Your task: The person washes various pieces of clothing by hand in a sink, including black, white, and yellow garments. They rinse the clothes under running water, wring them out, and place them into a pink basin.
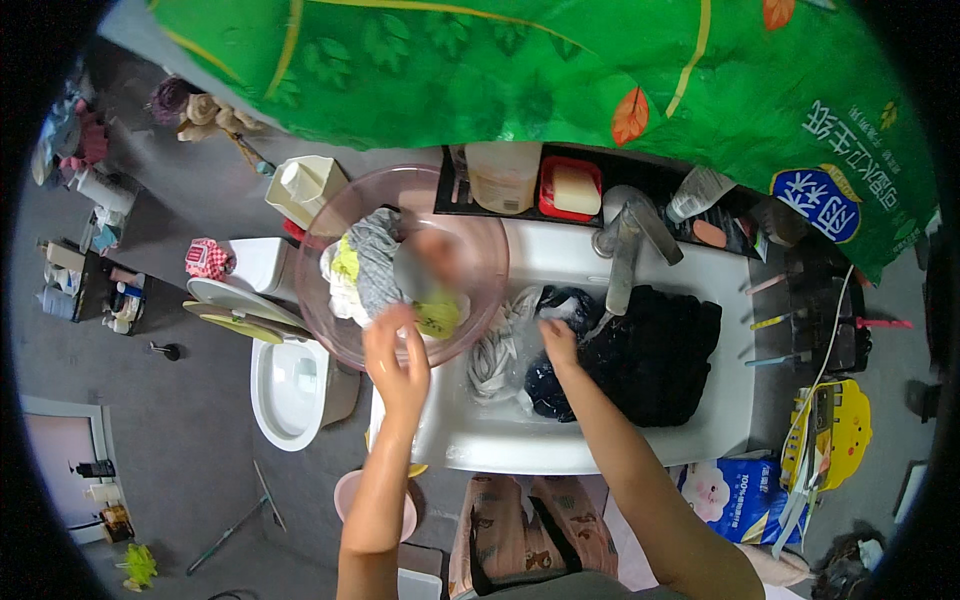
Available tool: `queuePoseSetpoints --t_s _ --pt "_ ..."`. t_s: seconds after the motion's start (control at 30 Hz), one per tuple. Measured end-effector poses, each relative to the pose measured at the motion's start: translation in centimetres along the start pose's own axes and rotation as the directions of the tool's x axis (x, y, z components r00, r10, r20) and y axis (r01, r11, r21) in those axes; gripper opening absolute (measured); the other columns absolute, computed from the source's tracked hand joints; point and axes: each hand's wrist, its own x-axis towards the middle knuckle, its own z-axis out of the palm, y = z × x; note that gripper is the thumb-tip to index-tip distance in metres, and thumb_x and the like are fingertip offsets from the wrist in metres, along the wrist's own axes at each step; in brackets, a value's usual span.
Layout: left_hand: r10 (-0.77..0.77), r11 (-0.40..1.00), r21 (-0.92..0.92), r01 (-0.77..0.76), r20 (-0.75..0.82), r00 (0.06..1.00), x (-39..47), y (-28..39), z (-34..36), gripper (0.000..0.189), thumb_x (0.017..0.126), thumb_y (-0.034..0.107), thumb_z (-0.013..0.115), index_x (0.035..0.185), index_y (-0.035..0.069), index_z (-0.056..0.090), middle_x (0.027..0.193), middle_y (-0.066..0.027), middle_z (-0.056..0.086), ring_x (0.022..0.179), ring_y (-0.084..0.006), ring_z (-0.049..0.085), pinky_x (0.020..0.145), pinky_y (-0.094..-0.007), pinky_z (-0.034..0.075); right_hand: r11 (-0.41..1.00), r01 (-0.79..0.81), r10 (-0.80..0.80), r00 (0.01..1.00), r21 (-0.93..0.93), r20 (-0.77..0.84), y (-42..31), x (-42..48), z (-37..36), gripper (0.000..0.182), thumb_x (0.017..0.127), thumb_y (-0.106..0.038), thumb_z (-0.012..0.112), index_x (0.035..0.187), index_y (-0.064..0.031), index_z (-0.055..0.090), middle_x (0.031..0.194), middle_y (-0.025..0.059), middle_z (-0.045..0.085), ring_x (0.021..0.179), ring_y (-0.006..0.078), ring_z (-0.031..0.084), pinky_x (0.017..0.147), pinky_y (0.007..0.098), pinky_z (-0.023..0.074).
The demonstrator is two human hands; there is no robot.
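Observation:
My left hand (396, 367) is over the near rim of a clear pinkish plastic basin (480, 217), its fingertips at a grey garment (379, 262). Whether they grip the cloth is unclear. White and yellow-green cloth (437, 319) lies in the same basin, beside a blurred patch. My right hand (559, 346) is low in the white sink (480, 442), at wet dark patterned cloth (551, 390); its grip is hidden. Pale grey cloth (495, 360) lies left of it, and a black garment (652, 360) to the right. Water runs from the metal faucet (622, 277).
Behind the sink, a black shelf holds a bottle (502, 176) and a soap bar (576, 189) in a red dish. A large green printed package (450, 75) overhangs the back. Left stands a toilet (289, 394). At right are toothbrushes (769, 322) and a yellow basket (847, 435).

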Motion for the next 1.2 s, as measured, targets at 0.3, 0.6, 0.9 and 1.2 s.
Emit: queuePoseSetpoints --t_s 0.3,0.6,0.9,1.2 --pt "-0.189 0.969 0.232 0.09 0.448 0.874 -12.8 -2.9 13.8 0.04 0.072 0.015 0.06 0.109 0.002 0.05 0.111 -0.0201 0.048 0.099 -0.0336 0.048 0.084 -0.0377 0.039 0.927 -0.313 0.289 0.947 0.204 0.142 1.4 -0.7 0.3 0.023 0.076 -0.019 0.061 0.089 -0.0013 0.056 0.082 0.0061 0.059 0.078 0.0161 0.055 0.068 0.0284 0.0433" --pt "-0.344 0.873 -0.069 0.482 0.613 0.711 -14.4 -6.4 20.7 0.046 0.076 0.015 0.057 0.117 -0.001 0.044 0.111 -0.0257 0.048 0.095 -0.0377 0.05 0.082 -0.0404 0.039 0.38 -0.104 0.196 0.98 0.919 0.029 -2.5 -3.7 -14.7 0.026 0.084 -0.02 0.053 0.104 -0.0036 0.049 0.106 0.0087 0.055 0.1 0.0205 0.051 0.093 0.0346 0.0364" --pt "-0.233 0.907 0.41 0.094 0.305 0.923 -13.5 -2.9 20.0 0.063 0.072 0.016 0.05 0.129 0.003 0.025 0.131 -0.0234 0.026 0.11 -0.0407 0.037 0.087 -0.0488 0.032 0.975 0.144 -0.179 0.96 -0.167 -0.215 -3.5 -2.3 -11.9 0.035 0.082 -0.02 0.056 0.11 -0.0042 0.042 0.099 0.0093 0.051 0.076 0.0164 0.048 0.067 0.0285 0.0424" --pt "-0.409 0.822 0.562 -0.092 0.694 0.592 -15.0 -7.3 24.1 0.054 0.078 0.043 0.047 0.124 0.016 0.04 0.118 -0.0233 0.043 0.111 -0.0377 0.041 0.091 -0.0481 0.031 0.488 0.374 -0.291 0.922 -0.789 0.256 2.5 0.1 -6.1 0.072 0.065 -0.023 0.067 0.128 -0.0101 0.033 0.108 0.0209 0.048 0.097 0.0381 0.047 0.08 0.0421 0.041"
